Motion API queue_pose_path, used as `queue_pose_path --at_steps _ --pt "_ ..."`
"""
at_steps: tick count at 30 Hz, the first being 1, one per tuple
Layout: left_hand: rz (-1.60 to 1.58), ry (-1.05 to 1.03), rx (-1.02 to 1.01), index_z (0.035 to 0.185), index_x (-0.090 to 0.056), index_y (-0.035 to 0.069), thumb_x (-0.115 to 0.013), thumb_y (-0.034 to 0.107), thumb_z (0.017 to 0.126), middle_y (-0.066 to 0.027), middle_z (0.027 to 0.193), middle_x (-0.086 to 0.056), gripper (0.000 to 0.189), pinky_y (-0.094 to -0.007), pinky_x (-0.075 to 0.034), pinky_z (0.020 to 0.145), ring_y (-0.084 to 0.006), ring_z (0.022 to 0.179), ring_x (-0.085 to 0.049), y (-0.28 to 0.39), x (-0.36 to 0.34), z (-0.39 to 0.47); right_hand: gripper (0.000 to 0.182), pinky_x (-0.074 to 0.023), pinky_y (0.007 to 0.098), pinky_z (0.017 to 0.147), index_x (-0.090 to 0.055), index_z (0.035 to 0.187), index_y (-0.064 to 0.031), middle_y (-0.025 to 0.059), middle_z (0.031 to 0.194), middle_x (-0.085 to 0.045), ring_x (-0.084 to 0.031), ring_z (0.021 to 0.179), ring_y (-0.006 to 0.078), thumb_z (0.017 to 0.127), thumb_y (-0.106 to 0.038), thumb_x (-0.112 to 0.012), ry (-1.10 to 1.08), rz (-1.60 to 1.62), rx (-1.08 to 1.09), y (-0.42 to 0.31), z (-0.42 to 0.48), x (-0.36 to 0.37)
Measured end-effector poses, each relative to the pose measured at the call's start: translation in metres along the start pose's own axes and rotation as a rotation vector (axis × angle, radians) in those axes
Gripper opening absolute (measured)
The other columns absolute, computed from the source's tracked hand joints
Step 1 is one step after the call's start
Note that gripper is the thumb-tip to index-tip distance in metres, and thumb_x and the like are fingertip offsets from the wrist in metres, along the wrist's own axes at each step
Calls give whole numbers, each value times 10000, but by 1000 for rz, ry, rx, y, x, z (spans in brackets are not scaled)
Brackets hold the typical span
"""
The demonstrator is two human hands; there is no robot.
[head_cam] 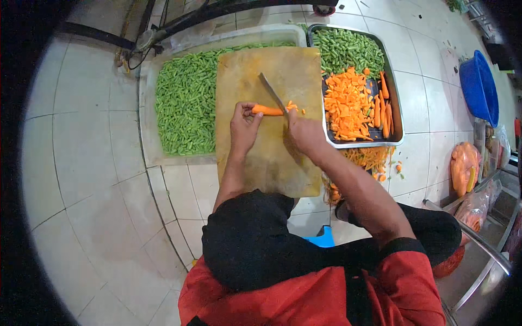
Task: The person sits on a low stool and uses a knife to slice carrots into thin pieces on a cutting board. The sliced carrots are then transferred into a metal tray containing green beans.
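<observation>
My left hand (245, 124) grips the thick end of a peeled carrot (267, 110) that lies crosswise over a stained cutting board (265, 159). In my right hand (304, 132) is the handle of a knife (270, 90), its blade pointing up and to the left, at the carrot's right end. Small cut carrot pieces (291, 105) lie just right of the blade. To the right of the board, a metal tray (400, 122) holds sliced carrots (346, 106), several whole carrots (384, 116) and cut green beans (348, 47).
A large pale tub (149, 138) of cut green beans (185, 102) stands left, partly under the board. Carrot peelings (373, 159) lie on the tiles below the tray. Farther right are a blue plastic basin (479, 89), a bag of carrots (465, 167) and a metal rack (473, 236).
</observation>
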State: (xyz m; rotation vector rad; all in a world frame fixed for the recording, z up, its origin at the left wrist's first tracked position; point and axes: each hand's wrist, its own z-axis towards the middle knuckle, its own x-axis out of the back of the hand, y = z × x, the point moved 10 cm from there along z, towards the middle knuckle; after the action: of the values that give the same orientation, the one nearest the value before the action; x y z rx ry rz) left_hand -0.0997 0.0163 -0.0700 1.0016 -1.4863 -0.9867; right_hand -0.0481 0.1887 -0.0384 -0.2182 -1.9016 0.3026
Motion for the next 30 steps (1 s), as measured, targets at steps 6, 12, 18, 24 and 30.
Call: queue_pose_path --at_steps 6,12,18,24,30 --pt "-65 10 -30 1112 -551 33 -697 -17 871 -60 1047 -672 287 -254 -498 753 -115 898 -614 0 -3 2 220 -567 461 598 -527 1101 -5 169 754 -708 -716 672 336 939 -136 -456 -40 -28 -43 -2 -8 -15" --pt "-42 15 -32 1110 -551 30 -697 -18 868 -63 1049 -682 286 -259 -508 726 -122 875 -623 1 4 -3 273 -551 468 570 -492 1145 31 188 725 -693 -706 661 354 940 -144 -448 4 -5 20 -15 -1 -2" --pt "-47 14 -61 1108 -552 30 -692 -8 872 -65 1021 -689 276 -272 -520 721 -134 872 -643 4 -1 -1 177 -562 480 593 -494 1066 -16 177 720 -692 -709 655 345 957 -149 -451 60 -18 53 -16 6 16" --pt "50 8 -25 1100 -556 25 -711 8 859 -74 995 -684 287 -285 -525 746 -145 863 -646 3 -2 -1 186 -527 473 505 -518 1018 -16 181 700 -683 -688 598 358 956 -180 -456 111 29 34 -14 9 6" --pt "6 38 -19 1085 -573 20 -736 29 842 -80 948 -673 293 -302 -524 767 -154 825 -644 -5 -3 4 158 -570 467 597 -555 1006 -31 170 718 -696 -717 669 338 918 -153 -507 69 63 13 -21 -1 -4"
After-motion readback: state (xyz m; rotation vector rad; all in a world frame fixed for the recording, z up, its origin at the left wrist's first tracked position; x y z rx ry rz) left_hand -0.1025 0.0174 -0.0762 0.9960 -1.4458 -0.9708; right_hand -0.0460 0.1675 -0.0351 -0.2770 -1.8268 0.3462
